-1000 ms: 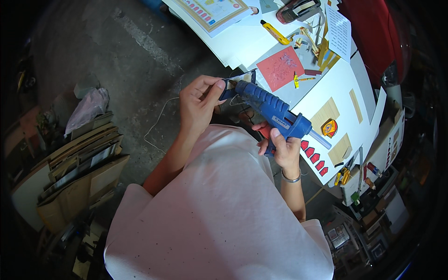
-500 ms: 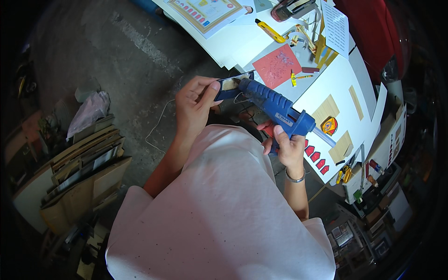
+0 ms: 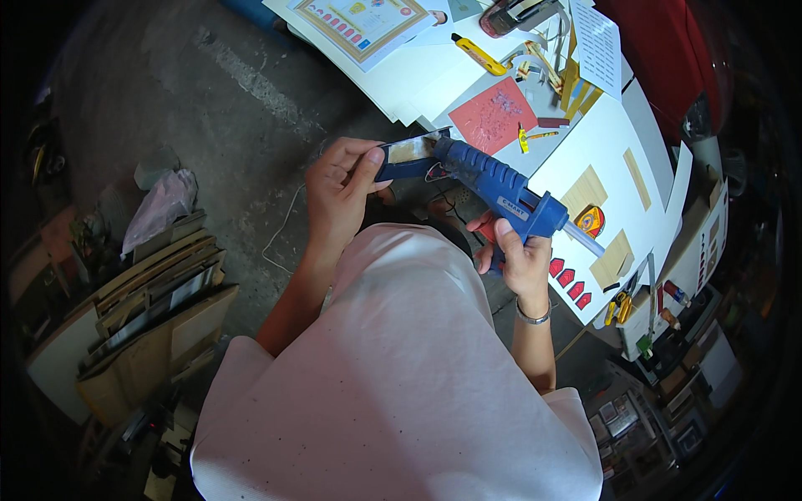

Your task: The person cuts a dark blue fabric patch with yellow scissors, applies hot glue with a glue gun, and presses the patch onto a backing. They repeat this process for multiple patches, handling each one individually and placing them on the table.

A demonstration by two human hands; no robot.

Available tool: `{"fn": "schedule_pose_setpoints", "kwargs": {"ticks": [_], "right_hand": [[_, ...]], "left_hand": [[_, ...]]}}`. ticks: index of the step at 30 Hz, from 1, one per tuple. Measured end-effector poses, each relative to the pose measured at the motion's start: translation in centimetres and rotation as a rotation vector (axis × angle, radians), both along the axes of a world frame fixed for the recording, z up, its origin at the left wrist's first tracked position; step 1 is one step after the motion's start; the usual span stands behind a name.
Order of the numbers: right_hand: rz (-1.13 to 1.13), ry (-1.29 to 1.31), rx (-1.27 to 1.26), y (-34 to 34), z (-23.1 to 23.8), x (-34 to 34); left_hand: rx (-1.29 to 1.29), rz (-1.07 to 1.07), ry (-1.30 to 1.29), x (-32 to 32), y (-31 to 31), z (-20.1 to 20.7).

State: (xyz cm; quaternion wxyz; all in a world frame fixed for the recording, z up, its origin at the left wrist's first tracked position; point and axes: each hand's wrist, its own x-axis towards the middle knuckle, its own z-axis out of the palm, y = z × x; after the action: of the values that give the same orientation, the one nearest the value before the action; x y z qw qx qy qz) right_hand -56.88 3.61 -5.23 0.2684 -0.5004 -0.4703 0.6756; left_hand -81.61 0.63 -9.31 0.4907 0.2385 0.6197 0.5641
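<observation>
My left hand [image 3: 336,185] pinches one end of a small flat piece [image 3: 408,152] with a dark blue edge and a pale, cream-coloured face turned up. What kind of piece it is I cannot make out. In my right hand [image 3: 522,257] is a blue hot glue gun [image 3: 493,177], its fingers wrapped round the handle near the red trigger. The gun's nozzle sits at the far right end of the piece, touching or just above it. From the gun's back sticks out a clear glue stick [image 3: 585,239].
A white table [image 3: 576,159] bears a red sheet [image 3: 491,115], a yellow utility knife [image 3: 479,53], a red-and-yellow badge [image 3: 590,222], several red tags [image 3: 570,278] and a framed-looking certificate [image 3: 363,23]. Stacked boards [image 3: 150,309] lean at the left above the concrete floor [image 3: 225,125].
My left hand has shifted slightly left with the piece, so more of its pale face shows. The glue gun has moved a little right, its nozzle now nearer the piece's right end.
</observation>
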Motion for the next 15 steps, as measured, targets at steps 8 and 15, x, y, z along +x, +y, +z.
{"fn": "schedule_pose_setpoints", "kwargs": {"ticks": [8,15], "right_hand": [[-0.014,-0.019,-0.019,0.09,0.06,0.17],[-0.074,-0.017,-0.040,0.23,-0.17,0.43]], "left_hand": [[0.009,-0.011,0.020,-0.42,0.03,-0.01],[0.015,-0.016,0.043,-0.79,0.10,0.05]]}}
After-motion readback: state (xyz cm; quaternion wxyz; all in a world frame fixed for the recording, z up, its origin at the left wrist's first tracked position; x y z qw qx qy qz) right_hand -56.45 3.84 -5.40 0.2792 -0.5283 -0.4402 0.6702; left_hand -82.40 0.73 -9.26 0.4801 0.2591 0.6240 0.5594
